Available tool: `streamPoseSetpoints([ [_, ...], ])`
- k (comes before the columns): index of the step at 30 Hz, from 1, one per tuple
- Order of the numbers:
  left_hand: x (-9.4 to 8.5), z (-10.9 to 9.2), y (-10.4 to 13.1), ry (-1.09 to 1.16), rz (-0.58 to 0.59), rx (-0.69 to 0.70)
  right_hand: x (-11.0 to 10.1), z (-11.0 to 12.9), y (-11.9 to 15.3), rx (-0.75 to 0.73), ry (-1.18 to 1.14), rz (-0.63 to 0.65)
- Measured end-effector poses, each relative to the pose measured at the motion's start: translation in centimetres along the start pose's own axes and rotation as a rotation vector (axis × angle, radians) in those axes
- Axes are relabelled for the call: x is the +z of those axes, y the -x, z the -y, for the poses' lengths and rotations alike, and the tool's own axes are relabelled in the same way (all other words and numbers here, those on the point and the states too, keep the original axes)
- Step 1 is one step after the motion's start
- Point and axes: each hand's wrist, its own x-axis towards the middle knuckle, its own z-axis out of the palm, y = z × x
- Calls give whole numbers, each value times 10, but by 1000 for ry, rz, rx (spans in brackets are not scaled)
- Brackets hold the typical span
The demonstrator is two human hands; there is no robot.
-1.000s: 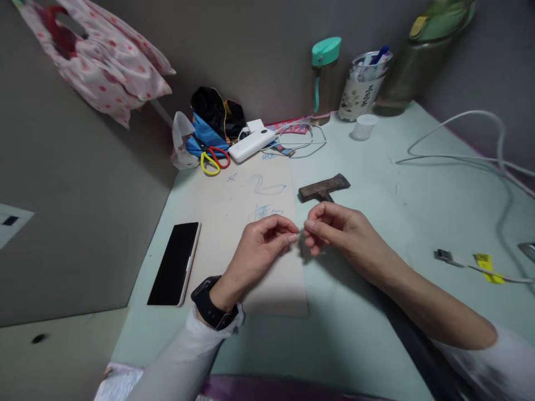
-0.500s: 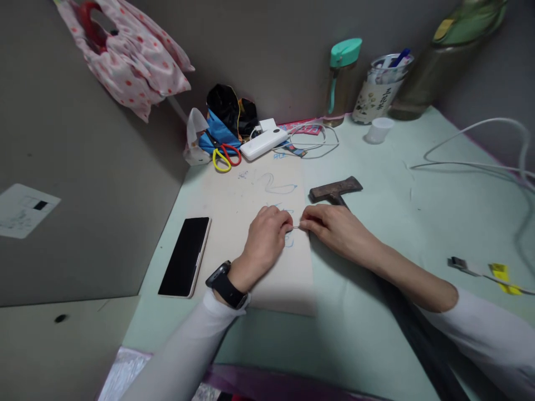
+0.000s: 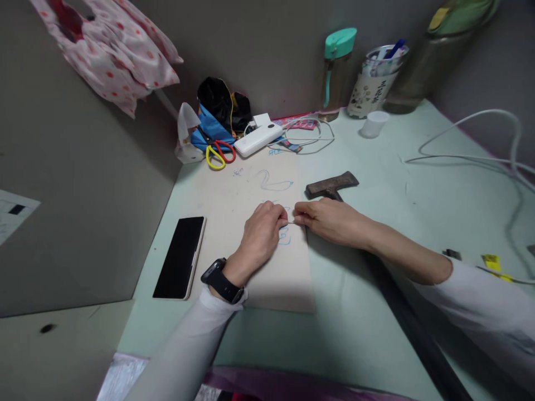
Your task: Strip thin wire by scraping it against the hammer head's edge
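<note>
Between the fingertips of both hands runs a short, thin, pale wire-like piece (image 3: pixel 291 223); its ends are hidden in the fingers. My left hand (image 3: pixel 262 225), with a dark watch on the wrist, pinches its left end. My right hand (image 3: pixel 328 220) pinches the right end. Both are just over the right edge of a beige sheet of paper (image 3: pixel 254 278) with blue drawings on it. A hammer (image 3: pixel 332 185) with a rusty head lies right behind my right hand, and its long dark handle passes under my right forearm.
A phone (image 3: pixel 179 259) lies to the left. Scissors (image 3: pixel 217 155), a white power bank (image 3: pixel 259 139) and a blue and black pouch (image 3: pixel 215 117) are at the back. A bottle (image 3: pixel 334 78), a pen cup (image 3: pixel 373 86) and a small white cup (image 3: pixel 374 123) stand back right. A cable (image 3: pixel 468 158) crosses the right side.
The whole view has shifted slightly, so things appear a little further left and up. Both hands keep their pinch on the thin piece, with the visible stretch between them about the same.
</note>
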Motion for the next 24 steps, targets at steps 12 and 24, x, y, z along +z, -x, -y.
streamPoseSetpoints([
  [12, 3, 0, -2, -137, -13, 21, -14, -4, -8, -65, 37, 91],
  [24, 29, -27, 11, -587, -41, 91, 16, 48, 66, -424, -148, -586],
])
